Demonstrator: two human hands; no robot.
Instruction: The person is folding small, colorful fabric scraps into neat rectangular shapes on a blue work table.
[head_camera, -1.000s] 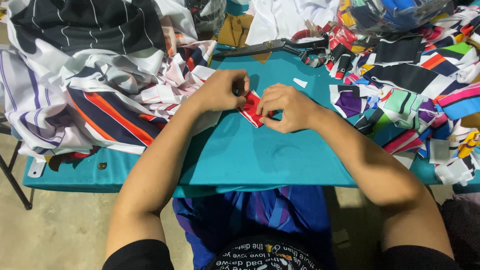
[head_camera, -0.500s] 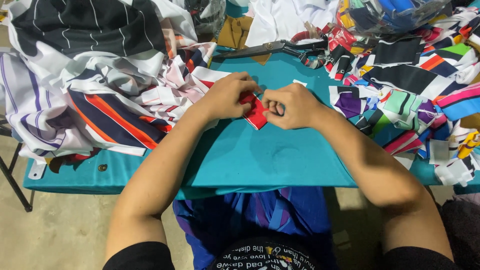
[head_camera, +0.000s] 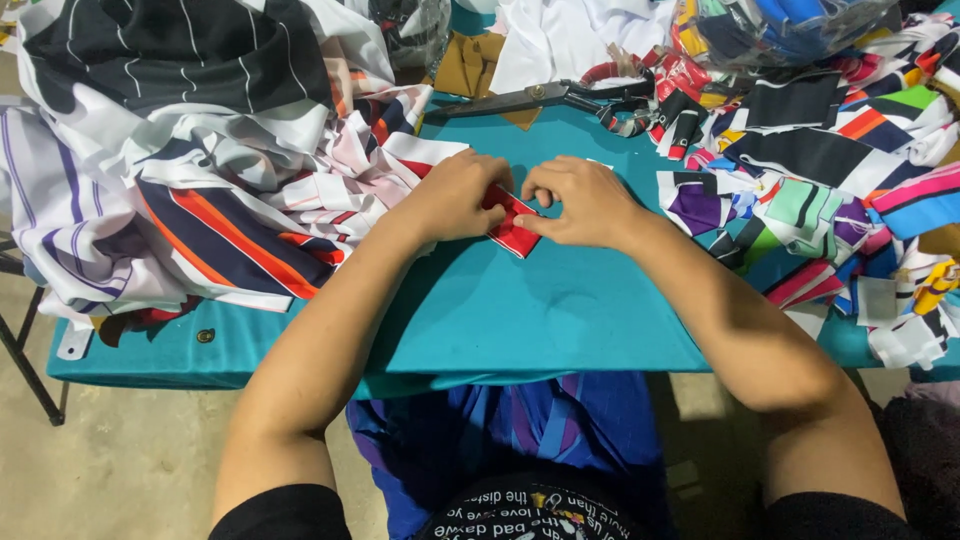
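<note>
Head view. Your left hand (head_camera: 455, 195) and right hand (head_camera: 580, 200) meet over a small red cloth piece (head_camera: 512, 228) with thin white stripes, which lies on the teal table cover (head_camera: 540, 310) near the middle of the table. The piece sits between the two hands: its upper part is hidden under your fingers, and its lower corner juts out below them toward you. Both hands rest palm down, knuckles up, fingers curled and pinched closed on the cloth, the right thumb lying along its right edge. Your forearms run in from the lower corners and converge at the piece, wrists low over the cover. To your left lies a heap of striped white, navy and orange fabric (head_camera: 210, 190); to your right, a spread of multicoloured cloth scraps (head_camera: 830, 190). Large scissors (head_camera: 540, 98) lie beyond your hands, well apart from them.
</note>
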